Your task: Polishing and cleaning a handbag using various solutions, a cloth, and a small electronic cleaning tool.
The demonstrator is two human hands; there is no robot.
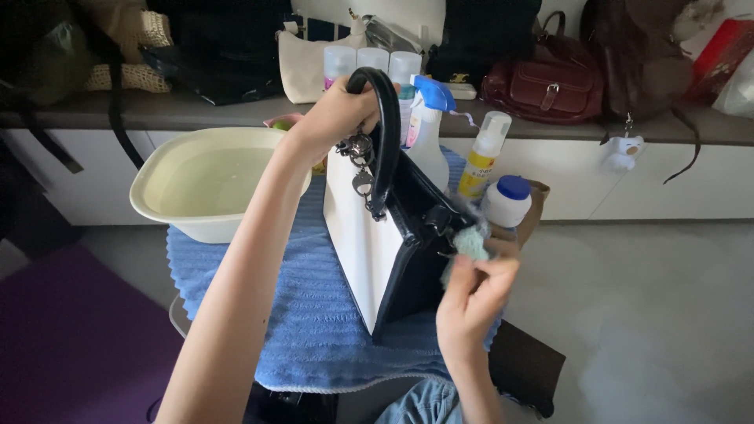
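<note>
While the handbag [369, 251] stands upright on the blue towel [306, 314], the person's left hand [334, 118] is closed around the top of its black handle [385, 133], holding it steady. The bag has a white front panel and a black side panel, with metal clasps hanging below the handle.

The right hand [471, 294] is at the bag's black side, fingers pinched shut on a small pale green cloth [470, 245] that touches the black panel.

To the left of the handbag, a cream basin [212, 184] sits partly on the towel; it holds shallow, clear liquid. Behind the handbag stand a spray bottle [428, 129] with a blue trigger head, a yellow-labelled pump bottle [481, 157] and a white jar with a blue lid [506, 200], the last two apparently in a brown cardboard box [538, 206]. White-capped bottles [373, 63] stand further back.

The towel's front edge lies just in front of the handbag, near the person's knee. Right of the handbag the pale floor [652, 314] is open. Behind the handbag runs a grey shelf [196, 114] crowded with other bags, including a dark red one [546, 86].
</note>
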